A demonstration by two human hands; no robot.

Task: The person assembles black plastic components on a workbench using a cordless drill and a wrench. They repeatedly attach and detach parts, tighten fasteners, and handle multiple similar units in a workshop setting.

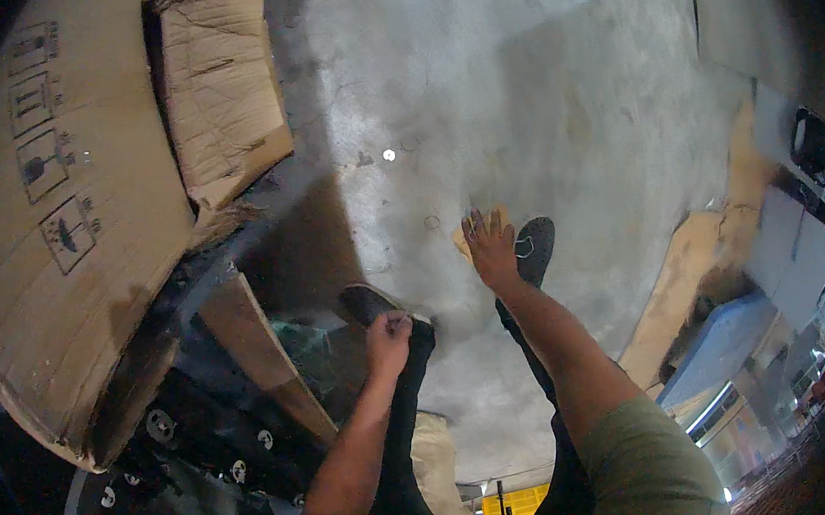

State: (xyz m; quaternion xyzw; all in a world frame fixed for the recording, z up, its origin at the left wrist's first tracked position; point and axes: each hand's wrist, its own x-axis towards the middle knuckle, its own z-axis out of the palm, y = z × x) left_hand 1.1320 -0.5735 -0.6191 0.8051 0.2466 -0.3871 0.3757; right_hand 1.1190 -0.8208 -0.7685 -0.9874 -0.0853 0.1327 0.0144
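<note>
My right hand (pixel 494 251) reaches forward beside my right shoe (pixel 536 247), fingers over a small yellow-tan piece (pixel 460 243). That piece looks soft like a cloth, but its kind is unclear; it shows past the fingers and is held down near the concrete floor (pixel 435 84). Close to my left shin and the dark left shoe (pixel 365 303), my left hand (pixel 391 335) is closed with its fingers curled in. Whatever those fingers may hold is hidden.
A large cardboard box (pixel 117 218) and a crumpled cardboard flap (pixel 222 86) stand on the left. Dark bags (pixel 199 431) lie below them. Flattened cardboard (pixel 681 279) and a bluish panel (pixel 718 346) line the right. Behind my legs is a yellow crate (pixel 527 507). A white spot (pixel 389 155) marks the floor.
</note>
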